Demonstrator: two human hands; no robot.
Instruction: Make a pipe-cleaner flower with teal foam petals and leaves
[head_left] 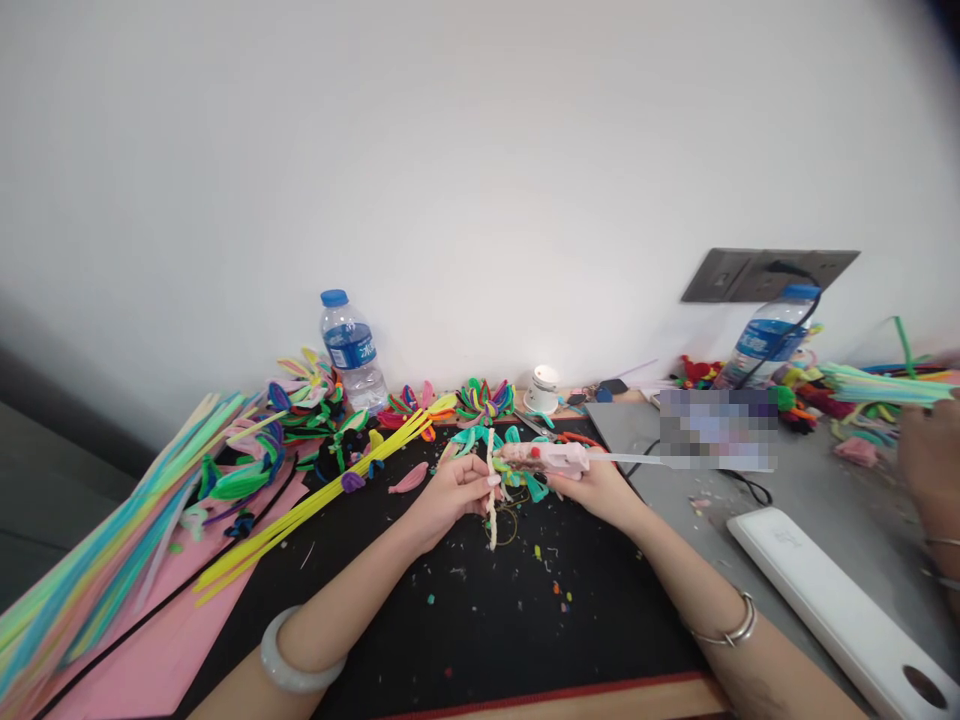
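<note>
Your left hand (452,497) pinches a braid (492,527), your right hand (602,490) grips a glue gun (564,459); centre-left, a blue-labelled bottle (352,348).

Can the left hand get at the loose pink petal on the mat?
Probably yes: the pink petal lies beside the left hand on the black mat, with nothing visible between them. That hand holds the cream strip, though, which may hinder grasping.
</note>
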